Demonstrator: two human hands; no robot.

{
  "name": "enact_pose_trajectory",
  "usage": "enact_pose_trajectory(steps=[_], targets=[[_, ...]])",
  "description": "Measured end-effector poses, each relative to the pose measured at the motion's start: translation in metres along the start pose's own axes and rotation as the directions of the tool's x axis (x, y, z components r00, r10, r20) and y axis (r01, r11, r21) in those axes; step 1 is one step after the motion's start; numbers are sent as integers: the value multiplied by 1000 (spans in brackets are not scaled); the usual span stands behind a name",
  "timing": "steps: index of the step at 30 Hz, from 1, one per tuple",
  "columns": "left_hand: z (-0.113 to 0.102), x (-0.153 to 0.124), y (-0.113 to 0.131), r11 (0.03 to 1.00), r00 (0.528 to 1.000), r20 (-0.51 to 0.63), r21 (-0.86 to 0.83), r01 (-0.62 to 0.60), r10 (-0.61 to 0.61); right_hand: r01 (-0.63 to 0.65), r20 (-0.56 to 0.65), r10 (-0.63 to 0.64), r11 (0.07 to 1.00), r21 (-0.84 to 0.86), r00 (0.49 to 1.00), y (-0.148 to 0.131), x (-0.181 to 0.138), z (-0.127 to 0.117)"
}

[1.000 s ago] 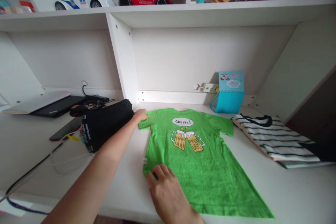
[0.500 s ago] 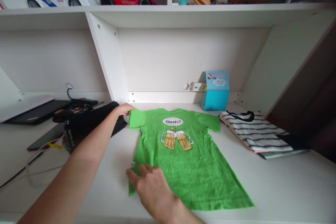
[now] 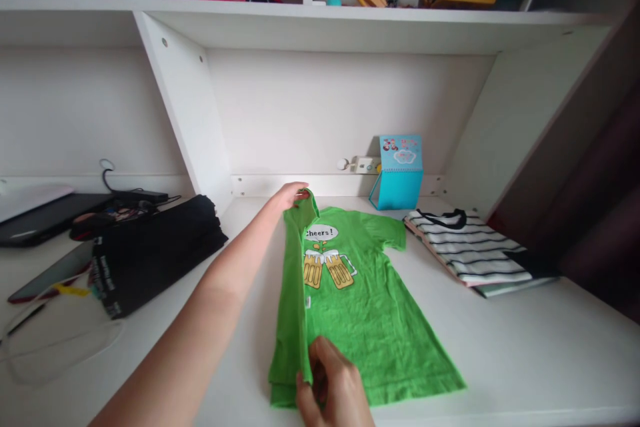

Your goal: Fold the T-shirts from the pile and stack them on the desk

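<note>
A green T-shirt (image 3: 380, 327) with a "Cheers!" print and two beer mugs lies spread on the white desk, collar toward the back wall. Its left side is lifted and turned inward over part of the print. At the shoulder end, my left hand (image 3: 293, 195) is closed on the left sleeve edge. Down by the hem, my right hand (image 3: 333, 380) pinches the lifted side edge between thumb and fingers. A small white tag shows along that edge. The right sleeve and right side lie flat.
Right of the shirt is a stack of folded clothes (image 3: 470, 250), striped on top. A blue desk calendar (image 3: 400, 180) stands at the back near a socket (image 3: 367, 165). Folded black cloth (image 3: 160, 253), cables and a laptop (image 3: 50, 213) lie left. Toys line the shelf (image 3: 350, 13) above.
The shirt's left side has been raised and brought rightward over the print. My left hand moved right with the sleeve; my right hand has closed on the lower edge. The view shifted slightly right.
</note>
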State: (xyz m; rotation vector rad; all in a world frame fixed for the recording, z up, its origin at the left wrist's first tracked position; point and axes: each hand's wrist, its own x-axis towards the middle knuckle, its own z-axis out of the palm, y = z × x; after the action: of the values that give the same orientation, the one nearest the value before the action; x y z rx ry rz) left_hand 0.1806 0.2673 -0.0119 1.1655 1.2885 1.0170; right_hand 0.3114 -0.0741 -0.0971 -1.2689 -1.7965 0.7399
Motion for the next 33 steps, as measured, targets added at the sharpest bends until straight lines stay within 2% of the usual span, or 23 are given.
enact_pose_trajectory(steps=[3,7,12,17,19,21,22,24,26,27,28,30,31,32,33], targets=[[34,2,-20,998,999,11,55,-40,40,-20,-5,20,1000,-20,1000,3,-1,1],[50,3,-45,985,991,3,110,-130,130,-40,-32,39,999,-35,999,5,-3,2],[39,0,-59,934,963,8,239,-265,271,-37,-110,19,985,-170,994,12,-6,5],[16,-16,-74,796,913,29,479,-370,407,12,-16,-18,946,-324,1000,15,-4,-12],[8,-26,-84,733,897,61,553,-396,439,67,-44,-96,894,-443,994,19,-1,-19],[3,-35,-95,684,886,101,599,-417,452,164,-46,-230,807,-567,972,25,1,-21],[1,-38,-100,648,886,133,635,-420,444,243,5,-303,755,-609,953,28,2,-22],[-1,-41,-108,540,900,209,740,-402,384,432,201,-396,669,-605,896,34,4,-24],[-1,-41,-113,400,922,254,844,-359,291,535,378,-383,675,-508,843,35,11,-37],[0,-41,-113,342,931,258,877,-338,260,509,408,-334,719,-473,850,34,19,-49],[1,-42,-113,309,935,255,894,-324,245,433,397,-257,775,-460,881,35,30,-63],[3,-44,-111,275,936,245,910,-312,251,155,234,-38,848,-506,972,41,62,-95],[4,-47,-110,266,931,242,912,-314,272,-11,114,88,834,-551,990,49,81,-112],[5,-50,-108,255,920,244,910,-327,308,-195,-31,221,781,-593,975,59,102,-127],[6,-53,-107,241,898,258,903,-356,357,-288,-116,276,740,-607,954,71,122,-140]])
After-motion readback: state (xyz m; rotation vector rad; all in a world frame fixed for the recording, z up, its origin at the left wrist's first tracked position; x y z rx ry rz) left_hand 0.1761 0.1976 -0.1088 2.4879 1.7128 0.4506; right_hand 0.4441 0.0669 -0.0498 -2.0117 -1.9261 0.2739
